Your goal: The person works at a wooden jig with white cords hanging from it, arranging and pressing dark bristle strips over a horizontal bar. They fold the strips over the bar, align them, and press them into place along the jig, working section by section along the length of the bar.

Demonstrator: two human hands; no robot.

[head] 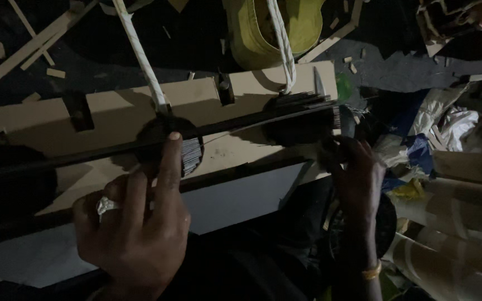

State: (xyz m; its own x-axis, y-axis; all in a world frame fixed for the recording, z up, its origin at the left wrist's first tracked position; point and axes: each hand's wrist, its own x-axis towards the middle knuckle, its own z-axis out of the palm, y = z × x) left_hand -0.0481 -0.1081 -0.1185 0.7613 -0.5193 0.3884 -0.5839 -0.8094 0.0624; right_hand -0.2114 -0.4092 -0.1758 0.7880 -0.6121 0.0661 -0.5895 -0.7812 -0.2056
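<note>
My left hand [135,223], with a ring on one finger, rests on a long tan wooden board [112,111], its thumb pressed against a dark round bundle of thin black sticks [182,146]. My right hand [355,178], with a yellow bangle at the wrist, grips the end of a second dark bundle [302,120]. A long dark rod [241,124] runs across both bundles. Two white ropes [140,56] come down from above to the bundles.
A yellow cloth bag [263,28] lies beyond the board. Wood offcuts [34,44] are scattered on the dark floor at upper left. Crumpled paper and cardboard rolls [453,184] pile up at the right. A pale sheet [241,198] lies under the board's near edge.
</note>
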